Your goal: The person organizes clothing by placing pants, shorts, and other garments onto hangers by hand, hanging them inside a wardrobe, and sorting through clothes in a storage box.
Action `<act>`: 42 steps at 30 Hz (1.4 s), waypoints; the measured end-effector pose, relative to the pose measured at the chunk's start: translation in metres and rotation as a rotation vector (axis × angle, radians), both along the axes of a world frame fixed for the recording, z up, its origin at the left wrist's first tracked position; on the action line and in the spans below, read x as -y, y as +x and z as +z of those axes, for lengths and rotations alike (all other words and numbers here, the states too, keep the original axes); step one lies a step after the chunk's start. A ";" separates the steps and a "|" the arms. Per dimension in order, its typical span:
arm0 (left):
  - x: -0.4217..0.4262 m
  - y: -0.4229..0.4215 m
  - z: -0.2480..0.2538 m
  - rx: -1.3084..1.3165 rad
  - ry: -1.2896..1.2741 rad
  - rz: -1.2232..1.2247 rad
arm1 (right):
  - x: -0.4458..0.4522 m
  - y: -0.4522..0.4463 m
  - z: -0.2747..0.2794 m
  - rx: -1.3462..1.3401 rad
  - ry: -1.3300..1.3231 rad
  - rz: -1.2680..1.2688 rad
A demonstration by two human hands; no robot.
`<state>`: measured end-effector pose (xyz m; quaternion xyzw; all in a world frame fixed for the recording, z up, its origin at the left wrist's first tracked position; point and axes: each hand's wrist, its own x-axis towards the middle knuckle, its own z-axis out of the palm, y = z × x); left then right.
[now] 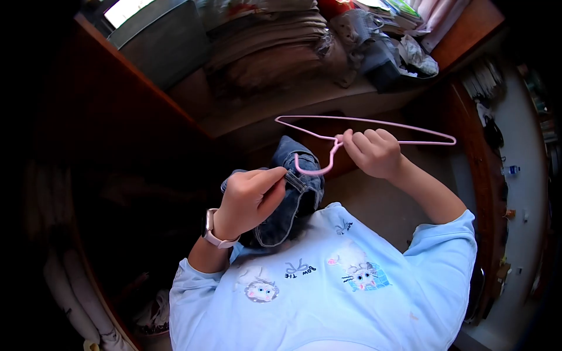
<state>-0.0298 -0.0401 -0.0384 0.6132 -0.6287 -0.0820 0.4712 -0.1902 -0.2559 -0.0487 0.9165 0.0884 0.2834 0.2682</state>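
Note:
My left hand (253,196), with a watch (212,229) on its wrist, pinches the waistband edge of a folded or bunched blue denim garment (285,212). The garment hangs in front of my chest, its lower part hidden. In my right hand (372,152) is a pink clothes hanger (374,121), gripped at the neck below its hook. The hanger's long bar points away from me, while the hook faces back and lies against or just over the denim. I cannot tell whether the hook passes through a loop.
Stacked folded cloth (269,44), a grey bin (161,44) and a dark box (380,61) stand on a ledge ahead. A wooden panel (140,76) rises at left. Shelving (527,193) with small items lines the right. Light garments (76,298) hang at lower left.

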 end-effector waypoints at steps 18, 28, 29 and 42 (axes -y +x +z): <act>-0.022 0.003 0.006 -0.042 -0.049 0.039 | -0.008 0.070 -0.002 0.270 0.006 0.491; -0.016 0.005 -0.008 -0.230 0.088 0.005 | -0.052 0.070 0.005 -0.432 1.087 -0.377; -0.016 0.006 -0.011 -0.325 0.152 0.015 | -0.046 0.065 -0.004 -0.512 1.218 -0.312; -0.013 0.005 -0.031 -0.586 0.319 0.018 | -0.035 0.031 -0.025 -0.486 2.750 0.182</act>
